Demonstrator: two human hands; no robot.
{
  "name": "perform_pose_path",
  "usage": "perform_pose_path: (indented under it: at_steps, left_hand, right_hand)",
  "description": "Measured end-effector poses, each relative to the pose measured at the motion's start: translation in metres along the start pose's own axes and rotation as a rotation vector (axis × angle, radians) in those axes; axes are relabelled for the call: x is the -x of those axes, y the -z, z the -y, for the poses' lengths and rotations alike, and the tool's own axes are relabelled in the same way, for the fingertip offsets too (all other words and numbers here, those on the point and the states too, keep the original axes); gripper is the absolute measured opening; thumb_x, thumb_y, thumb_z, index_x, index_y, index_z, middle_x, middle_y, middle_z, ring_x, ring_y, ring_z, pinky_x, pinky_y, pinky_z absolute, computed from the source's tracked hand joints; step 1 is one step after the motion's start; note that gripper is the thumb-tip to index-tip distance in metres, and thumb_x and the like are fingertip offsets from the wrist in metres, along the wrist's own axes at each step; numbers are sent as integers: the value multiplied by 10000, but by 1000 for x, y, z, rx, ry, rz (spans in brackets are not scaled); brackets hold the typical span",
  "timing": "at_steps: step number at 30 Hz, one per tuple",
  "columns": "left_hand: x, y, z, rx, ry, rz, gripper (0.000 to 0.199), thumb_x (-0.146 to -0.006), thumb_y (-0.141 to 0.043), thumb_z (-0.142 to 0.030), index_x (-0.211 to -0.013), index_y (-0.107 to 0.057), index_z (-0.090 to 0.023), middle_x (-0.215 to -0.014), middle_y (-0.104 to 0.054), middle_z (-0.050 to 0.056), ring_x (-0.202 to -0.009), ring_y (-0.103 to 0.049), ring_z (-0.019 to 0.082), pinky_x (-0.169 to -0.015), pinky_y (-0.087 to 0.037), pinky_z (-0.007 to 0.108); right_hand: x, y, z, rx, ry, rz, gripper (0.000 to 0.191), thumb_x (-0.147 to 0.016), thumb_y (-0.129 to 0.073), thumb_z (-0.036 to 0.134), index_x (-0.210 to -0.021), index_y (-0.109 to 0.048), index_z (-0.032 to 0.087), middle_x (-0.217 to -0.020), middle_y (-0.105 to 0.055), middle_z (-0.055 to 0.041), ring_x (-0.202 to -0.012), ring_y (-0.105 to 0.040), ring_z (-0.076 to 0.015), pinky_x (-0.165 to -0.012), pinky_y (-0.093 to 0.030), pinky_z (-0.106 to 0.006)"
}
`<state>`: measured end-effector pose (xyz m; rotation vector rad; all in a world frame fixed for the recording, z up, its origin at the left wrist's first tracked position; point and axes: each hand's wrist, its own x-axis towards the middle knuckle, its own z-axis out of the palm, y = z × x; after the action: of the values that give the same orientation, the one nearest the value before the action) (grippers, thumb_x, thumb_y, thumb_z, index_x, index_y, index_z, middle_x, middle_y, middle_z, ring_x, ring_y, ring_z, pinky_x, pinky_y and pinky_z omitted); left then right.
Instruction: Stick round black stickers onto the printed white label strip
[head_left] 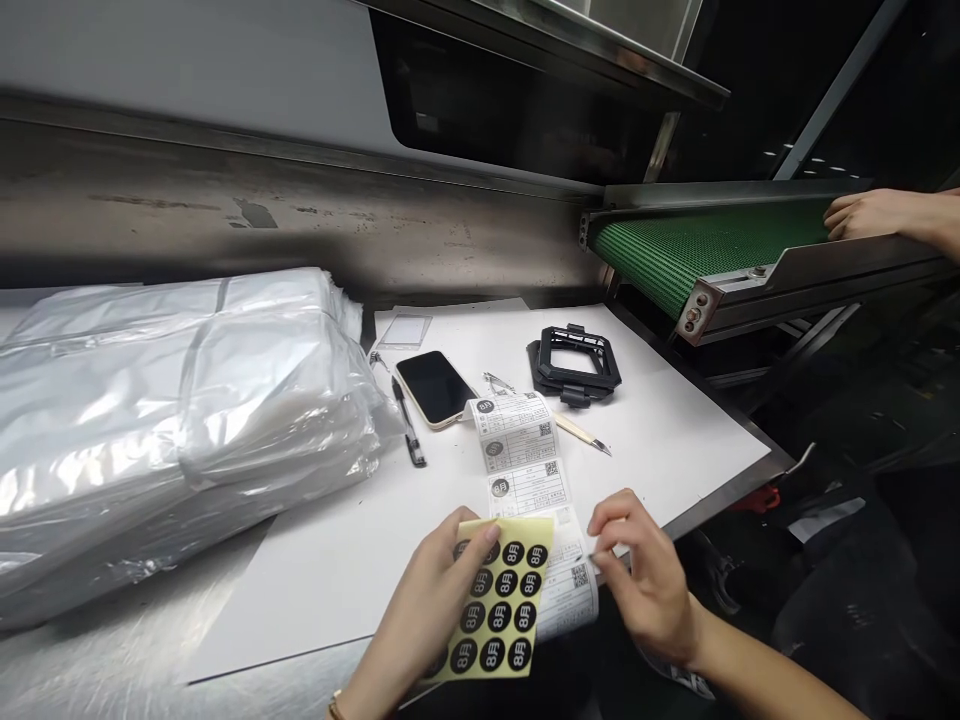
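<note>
**Pinched tight, right at the edge**

Nearest the lens, a yellow sheet of round black stickers [499,640], pinched in the left hand [416,620] — thumb on top, narrow grip. Right hand [649,580] just as narrow, on a long white printed label strip [525,470]. Strip's long axis pointing away from the body, near end past the front edge of a white board [322,590], far end beside a wooden-handled craft knife [581,432]. Left, a large plastic-wrapped bundle [172,420] — a narrow gap away. Far right, a co-worker's hand [874,215] at a green mesh conveyor belt [697,245].
</note>
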<state>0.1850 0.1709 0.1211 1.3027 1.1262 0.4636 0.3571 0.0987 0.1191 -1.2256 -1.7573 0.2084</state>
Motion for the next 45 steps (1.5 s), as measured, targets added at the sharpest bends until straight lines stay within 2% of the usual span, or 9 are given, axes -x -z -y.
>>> perform_pose_path:
  at_steps: [3, 7, 11, 14, 17, 21, 26, 30, 45]
  left_hand:
    - [-7, 10, -7, -31, -2, -11, 304, -730, -409, -490, -630, -361, -207, -534, -552, -29, -513, -576, 200, -439, -414, 275]
    - [-1, 27, -1, -139, -98, 21, 304, -726, -412, -498, -665, -442, -203, -662, -614, 8, -605, -587, 207, -513, -446, 287]
    - [24, 23, 17, -514, -369, 89, 292, -751, -401, -399, -977, -519, -256, -1113, -566, 16, -1073, -449, 239, -893, -361, 416]
    - [33, 4, 24, -1032, -677, 151, 137, -716, -431, -169, -687, -563, -195, -1227, -430, 79, -1154, -341, 245, -935, -304, 466]
    - [26, -14, 25, -1292, -717, 113, 128, -664, -446, -83, -619, -539, -159, -1262, -322, 165, -1174, -262, 279, -902, -328, 493]
    - [10, -23, 18, -1231, -648, 114, 100, -691, -448, -93, -662, -533, -136, -1273, -278, 231, -1190, -171, 305, -925, -271, 516]
    - [2, -27, 10, -1146, -590, 113, 125, -745, -427, -143, -686, -536, -127, -1284, -260, 239, -1196, -117, 308, -935, -248, 513]
    - [12, -33, 12, -1256, -601, 51, 110, -705, -457, -120, -710, -566, -129, -1244, -320, 247, -1169, -226, 327, -856, -333, 529]
    - [27, -42, 27, -1276, -647, -37, 123, -660, -459, -109, -660, -571, -160, -1212, -372, 236, -1150, -291, 297, -806, -364, 507]
  right_hand:
    - [1, 1, 0, -170, -342, 175, 62, -846, -311, 186, -825, -357, 223, -963, -502, -46, -912, -470, -157, -758, -393, -339]
    - [-19, -12, -15, -80, -412, 517, 80, -865, -272, 215, -823, -340, 211, -1159, -467, -77, -1037, -444, -161, -815, -388, -328]
    - [-59, -33, -45, -51, -353, 513, 62, -850, -306, 190, -816, -358, 189, -1156, -469, -109, -1040, -446, -176, -816, -387, -331]
    - [-91, -46, -68, -24, -327, 497, 73, -842, -337, 177, -843, -409, 164, -1000, -538, -77, -952, -492, -168, -756, -415, -329]
    - [-117, -57, -85, 22, -317, 464, 128, -828, -409, 227, -882, -473, 132, -864, -542, -31, -805, -527, -149, -702, -427, -338]
    - [-134, -62, -90, 52, -341, 411, 159, -809, -452, 257, -887, -505, 129, -830, -537, -16, -741, -523, -131, -677, -426, -326]
    - [-109, -46, -57, 26, -414, 311, 103, -755, -493, 219, -679, -507, 151, -757, -510, -5, -754, -492, -134, -685, -406, -299]
    - [-70, -39, -33, -46, -475, 303, 83, -770, -451, 211, -701, -477, 173, -757, -524, 1, -709, -505, -110, -642, -425, -250]
    - [-52, -63, -31, 281, -377, 362, 116, -716, -470, 125, -633, -407, 176, -773, -462, -28, -765, -420, -160, -717, -361, -318]
